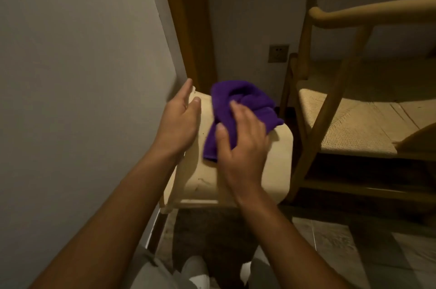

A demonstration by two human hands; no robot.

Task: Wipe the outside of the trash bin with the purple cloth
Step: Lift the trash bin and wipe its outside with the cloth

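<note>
A dim room corner, seen from above in warm, low light.

A plain pale wall (77,57) fills the left side and is met by a brown wooden door frame (188,24). A square wall socket (278,53) is set low in the shadowed back wall. To the right, a wooden chair (330,90) with a curved back rail and a woven cord seat is placed. Grey floor tiles (335,248) are seen below, beside a dark mat (212,236).
</note>
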